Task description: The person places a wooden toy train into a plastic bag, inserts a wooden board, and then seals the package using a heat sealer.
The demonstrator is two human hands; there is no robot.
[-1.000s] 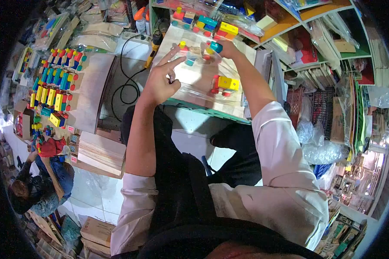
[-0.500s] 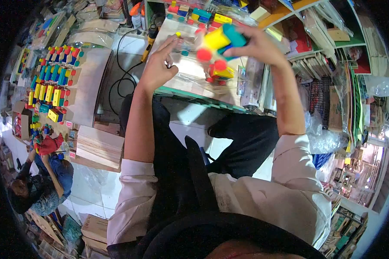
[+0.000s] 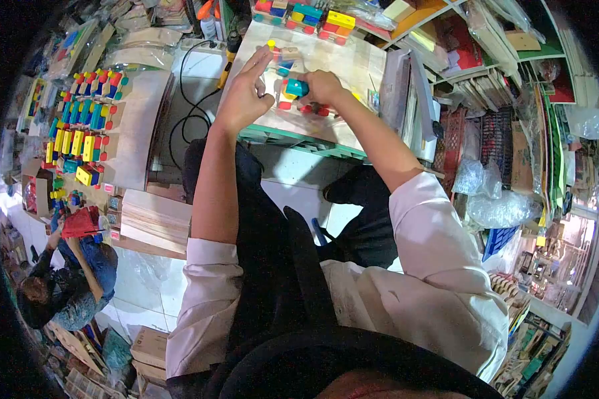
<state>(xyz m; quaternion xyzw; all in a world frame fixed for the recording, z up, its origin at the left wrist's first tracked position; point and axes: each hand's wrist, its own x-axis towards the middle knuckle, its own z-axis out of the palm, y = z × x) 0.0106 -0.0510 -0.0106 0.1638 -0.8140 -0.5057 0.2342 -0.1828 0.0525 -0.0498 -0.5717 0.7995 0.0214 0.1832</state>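
My right hand (image 3: 324, 88) is closed round a toy train car with a teal block (image 3: 295, 88) on top, low over the worktable (image 3: 359, 63). Its red and yellow parts show under the block, partly covered by my fingers. On the left, my left hand (image 3: 247, 100) has its fingers stretched out along the table, thumb bent and apart from the fingertips. A small yellow knob (image 3: 271, 44) is right at those fingertips. Between my hands lies a blurred piece with a blue block (image 3: 285, 68).
Finished-looking toy cars, a yellow-topped one (image 3: 337, 26) among them, line the table's far edge. More rows of toy cars (image 3: 80, 116) fill a board (image 3: 133, 126) at left. A cable (image 3: 180, 106) hangs between tables. A co-worker (image 3: 80, 272) sits lower left; shelves (image 3: 499, 60) stand right.
My right hand has come down and left with the toy car, from raised over the table's right side. My left hand stays nearly in place. The view has shifted slightly.
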